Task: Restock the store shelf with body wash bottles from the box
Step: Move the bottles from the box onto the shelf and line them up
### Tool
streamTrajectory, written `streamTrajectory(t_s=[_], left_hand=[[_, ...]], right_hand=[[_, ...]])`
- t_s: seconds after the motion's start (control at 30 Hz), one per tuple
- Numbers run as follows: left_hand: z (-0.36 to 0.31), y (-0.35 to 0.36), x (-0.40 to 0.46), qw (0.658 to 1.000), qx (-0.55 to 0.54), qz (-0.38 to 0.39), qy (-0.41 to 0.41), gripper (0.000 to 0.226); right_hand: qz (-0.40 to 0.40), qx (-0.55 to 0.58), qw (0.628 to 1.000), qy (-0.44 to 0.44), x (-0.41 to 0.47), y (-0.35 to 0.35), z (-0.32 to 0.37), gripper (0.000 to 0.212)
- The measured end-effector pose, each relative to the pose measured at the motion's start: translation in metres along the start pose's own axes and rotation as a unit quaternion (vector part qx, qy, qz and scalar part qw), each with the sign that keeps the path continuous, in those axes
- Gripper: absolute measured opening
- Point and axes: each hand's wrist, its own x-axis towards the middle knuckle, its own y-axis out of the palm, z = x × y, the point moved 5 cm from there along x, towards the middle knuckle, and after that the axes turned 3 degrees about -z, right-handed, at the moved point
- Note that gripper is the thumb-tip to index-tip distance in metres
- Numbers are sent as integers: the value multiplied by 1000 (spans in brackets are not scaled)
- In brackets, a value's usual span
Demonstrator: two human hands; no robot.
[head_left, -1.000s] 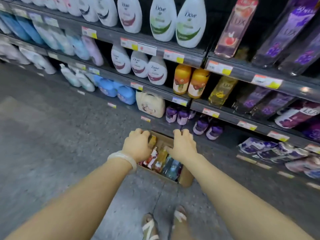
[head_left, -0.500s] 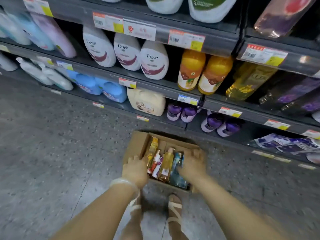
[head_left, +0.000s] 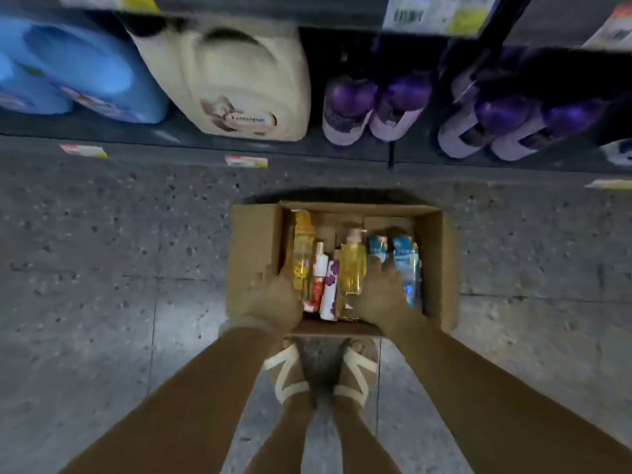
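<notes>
An open cardboard box (head_left: 442, 268) sits on the floor in front of the bottom shelf (head_left: 102, 130). Several body wash bottles lie inside it: a tall yellow bottle (head_left: 302, 248), a yellow pump bottle (head_left: 352, 268), a red and white bottle (head_left: 319, 271), a white bottle with purple flowers (head_left: 330, 295) and two blue bottles (head_left: 407, 261). My left hand (head_left: 273, 299) grips the box's left wall beside the tall yellow bottle. My right hand (head_left: 379, 295) lies inside the box over the near ends of the blue bottles; its grip is hidden.
The bottom shelf holds blue jugs (head_left: 85, 73), a cream jug (head_left: 236, 80) and purple bottles (head_left: 349, 107). Price tags (head_left: 246, 161) line the shelf edge. My sandalled feet (head_left: 321, 374) stand against the box's near side. Grey speckled floor lies on both sides.
The box has come down from mid-air to the floor by my feet. My view has dropped to the bottom shelf. My right hand has moved from the box's edge onto the bottles.
</notes>
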Motion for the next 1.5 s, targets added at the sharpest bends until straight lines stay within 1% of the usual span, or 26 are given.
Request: streamTrajectory(t_s=[0.07, 0.17, 0.23, 0.3, 0.37, 0.43, 0.5, 0.57, 0.7, 0.8, 0.87, 0.97, 1.07, 1.2, 1.27, 1.33, 1.4, 1.5], left_hand=[[4, 36, 29, 999, -19, 23, -14, 40], [9, 84, 68, 1000, -19, 15, -9, 54], [14, 105, 90, 998, -45, 12, -50, 71], [17, 118, 110, 993, -71, 6, -95, 86], [16, 128, 128, 990, -85, -11, -111, 96], [14, 135, 144, 988, -94, -33, -118, 104], [12, 138, 155, 981, -120, -51, -143, 111], [10, 138, 161, 971, -149, -71, -173, 111], [12, 139, 171, 952, -204, -91, -210, 101], [12, 135, 164, 939, -247, -93, -220, 92], [9, 128, 151, 934, -264, -99, -218, 88], [4, 107, 119, 934, -272, -97, -210, 86], [-6, 78, 81, 933, -297, -104, -176, 82], [-34, 11, 22, 934, -302, -152, -113, 89], [-52, -28, -6, 928, -315, -177, -84, 90], [-71, -68, -33, 923, -324, -200, -54, 85], [-91, -106, -61, 913, -343, -218, -25, 78], [-120, -161, -103, 892, -380, -244, 15, 78]], right_hand=[[6, 12, 1000, 10, 32, 33, -8, 87], [25, 56, 997, 52, 74, 76, -23, 99], [29, 84, 992, 87, 97, 99, -32, 110], [30, 116, 985, 125, 115, 119, -40, 116], [25, 134, 979, 151, 129, 133, -46, 116], [1, 129, 978, 165, 138, 139, -48, 113], [-23, 124, 976, 175, 145, 144, -49, 110], [-33, 121, 976, 179, 151, 147, -49, 106], [-19, 136, 972, 189, 161, 146, -49, 101], [0, 205, 959, 197, 160, 140, -50, 101], [9, 266, 942, 205, 154, 136, -51, 103], [3, 342, 916, 212, 125, 120, -52, 100], [-65, 392, 896, 198, 83, 87, -54, 82], [-147, 445, 870, 151, 15, 14, -47, 73], [-190, 455, 862, 118, -19, -29, -41, 75], [-230, 451, 858, 88, -51, -73, -36, 81], [-239, 452, 856, 71, -82, -113, -28, 82], [-279, 497, 821, 18, -129, -171, -19, 77]])
